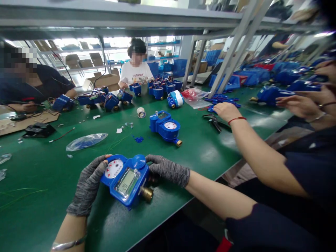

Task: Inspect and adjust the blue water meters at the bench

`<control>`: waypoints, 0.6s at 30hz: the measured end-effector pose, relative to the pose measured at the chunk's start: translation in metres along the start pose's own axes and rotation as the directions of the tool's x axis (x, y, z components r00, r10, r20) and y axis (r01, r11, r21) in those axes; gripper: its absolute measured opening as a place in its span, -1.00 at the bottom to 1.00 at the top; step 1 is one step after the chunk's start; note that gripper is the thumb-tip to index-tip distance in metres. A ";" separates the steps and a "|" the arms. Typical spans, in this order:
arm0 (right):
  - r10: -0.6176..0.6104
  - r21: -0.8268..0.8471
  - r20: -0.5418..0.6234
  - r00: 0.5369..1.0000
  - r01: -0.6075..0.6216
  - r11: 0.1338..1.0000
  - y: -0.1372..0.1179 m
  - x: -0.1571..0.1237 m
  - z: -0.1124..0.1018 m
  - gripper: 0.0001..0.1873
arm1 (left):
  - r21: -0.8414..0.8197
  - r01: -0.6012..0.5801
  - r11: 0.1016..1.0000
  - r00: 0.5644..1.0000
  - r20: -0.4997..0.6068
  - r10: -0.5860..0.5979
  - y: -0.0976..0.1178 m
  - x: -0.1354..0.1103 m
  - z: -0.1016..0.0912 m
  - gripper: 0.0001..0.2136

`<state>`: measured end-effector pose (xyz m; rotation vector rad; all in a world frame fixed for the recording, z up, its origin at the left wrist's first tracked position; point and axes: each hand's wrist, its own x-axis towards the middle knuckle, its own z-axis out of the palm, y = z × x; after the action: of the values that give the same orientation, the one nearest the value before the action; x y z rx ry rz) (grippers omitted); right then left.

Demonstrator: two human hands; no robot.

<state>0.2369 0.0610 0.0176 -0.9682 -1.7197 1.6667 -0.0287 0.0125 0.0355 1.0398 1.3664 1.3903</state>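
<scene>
A: Any writing on the meter (127,180)?
B: The screen reads "20". Round white dial beside it has red marks, too small to read.
A: Appearance?
B: Blue plastic body, round blue cap, brass fitting at the near end. Resting on the green table (47,182) between both hands.
A: Hands?
B: Left hand (88,187), grey glove, clasps the dial end. Right hand (168,170), grey glove, fingers curled on the cap end.
A: Beyond the hands?
B: A second meter (166,127), farther out. A co-worker's hand (226,111) to the right.
</scene>
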 end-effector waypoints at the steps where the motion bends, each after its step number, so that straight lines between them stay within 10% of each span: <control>1: 0.033 0.032 0.017 0.999 -0.034 0.999 0.005 0.003 0.006 -0.70 | 0.043 0.000 0.999 0.999 0.032 -0.001 0.002 -0.002 -0.005 -0.63; 7: 0.167 0.296 0.219 0.961 -0.229 0.927 0.010 0.013 0.001 -0.56 | 0.344 -0.166 0.924 0.872 0.489 -0.025 0.014 -0.016 -0.033 -0.26; 10: 0.157 0.028 0.205 0.966 -0.166 0.986 0.005 0.010 -0.001 -0.66 | 0.389 -0.237 0.890 0.877 0.480 0.024 0.011 -0.023 -0.031 -0.24; 13: -0.056 -0.449 -0.078 0.995 0.015 0.893 0.001 0.009 -0.003 -0.77 | 0.347 -0.181 0.920 0.893 0.451 0.006 0.001 -0.034 -0.025 -0.24; 18: -0.281 -0.628 -0.375 0.883 -0.019 0.778 -0.007 0.007 -0.039 -0.77 | 0.504 -0.266 0.822 0.961 0.202 0.188 -0.021 -0.061 -0.047 -0.40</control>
<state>0.2633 0.0895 0.0268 -1.3523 -1.9629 0.6699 -0.0587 -0.0588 0.0145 1.6829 1.5975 1.0891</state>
